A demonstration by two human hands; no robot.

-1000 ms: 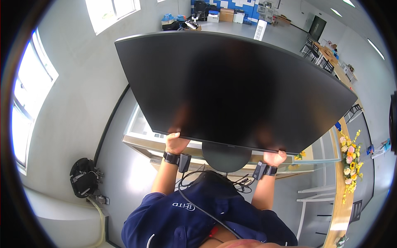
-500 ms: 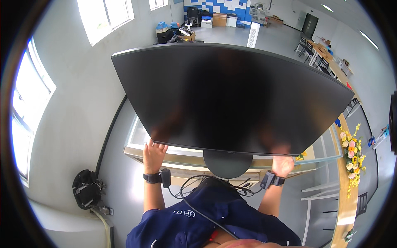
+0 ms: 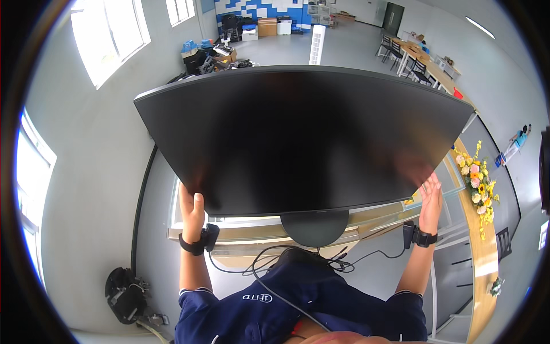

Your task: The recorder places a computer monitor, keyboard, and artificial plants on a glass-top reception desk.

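Note:
A large black monitor [image 3: 303,143] stands in front of me, screen toward me, on a round dark base [image 3: 315,229]. It rests on a glass-topped counter [image 3: 252,238]. Beside the monitor's lower left corner is my left hand [image 3: 192,213], open, thumb raised and apart; its fingertips are partly hidden at the edge. At the lower right edge, my right hand [image 3: 429,200] is open too, fingers stretched upward along the side. Whether either palm touches the frame I cannot tell. Each wrist wears a black strap with a small cabled box.
Dark cables [image 3: 338,264] lie between me and the base. A wooden ledge with a flower arrangement [image 3: 478,180] runs along the right. A black device [image 3: 127,295] is on the left floor. Farther back are a white tower fan [image 3: 316,45], long tables with chairs, and a person [image 3: 518,143].
Both hands have moved outward from the monitor's bottom edge to its lower side edges. My view has shifted, and the screen's bottom edge now slants the other way.

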